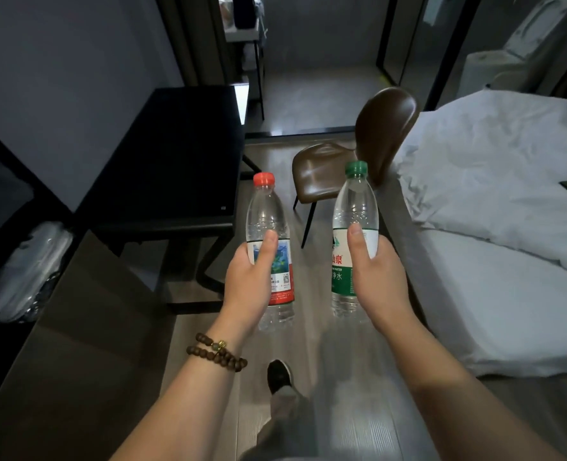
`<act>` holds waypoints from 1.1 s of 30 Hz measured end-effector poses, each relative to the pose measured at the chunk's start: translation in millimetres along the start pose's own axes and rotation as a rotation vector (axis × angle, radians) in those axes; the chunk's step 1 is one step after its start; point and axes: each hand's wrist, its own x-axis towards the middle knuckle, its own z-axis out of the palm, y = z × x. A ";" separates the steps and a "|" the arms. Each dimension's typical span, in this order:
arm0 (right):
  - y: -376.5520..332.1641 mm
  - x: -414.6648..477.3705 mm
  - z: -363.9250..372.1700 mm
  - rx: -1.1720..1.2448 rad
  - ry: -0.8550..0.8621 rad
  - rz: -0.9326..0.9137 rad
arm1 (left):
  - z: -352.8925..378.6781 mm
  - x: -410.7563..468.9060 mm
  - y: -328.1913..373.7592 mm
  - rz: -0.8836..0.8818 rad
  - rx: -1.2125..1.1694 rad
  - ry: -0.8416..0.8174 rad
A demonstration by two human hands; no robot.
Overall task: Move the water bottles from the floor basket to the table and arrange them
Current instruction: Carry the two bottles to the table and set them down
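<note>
My left hand (250, 281) grips a clear water bottle with a red cap and red label (267, 214), held upright in front of me. My right hand (375, 274) grips a second upright bottle with a green cap and green label (353, 207). Both bottles hang in the air over the wooden floor. The black table (172, 154) stands ahead on the left, its near edge just left of the red-capped bottle. The floor basket is not in view.
A brown leather chair (322, 174) stands ahead between the table and a white bed (495, 261) on the right. A low dark wooden surface (86, 327) runs along my left, with clear plastic wrapping (26, 271) beside it. My foot (279, 375) shows below.
</note>
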 end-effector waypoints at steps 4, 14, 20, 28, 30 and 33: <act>-19.0 83.5 32.3 -0.023 -0.015 -0.014 | 15.7 94.2 15.5 -0.004 -0.032 0.011; -66.7 255.6 95.0 0.011 0.001 0.001 | 47.9 301.8 73.7 0.039 -0.005 0.001; -70.7 366.2 133.8 0.033 -0.010 0.003 | 73.7 401.7 86.1 0.036 0.020 0.006; -92.8 549.4 201.3 -0.010 -0.192 -0.079 | 114.8 547.0 111.6 0.007 -0.009 0.137; -112.8 588.5 217.6 -0.031 -0.250 -0.093 | 111.3 576.8 126.2 -0.003 -0.061 0.174; -137.1 636.5 256.9 -0.020 -0.325 -0.106 | 96.0 613.7 143.4 -0.033 -0.076 0.256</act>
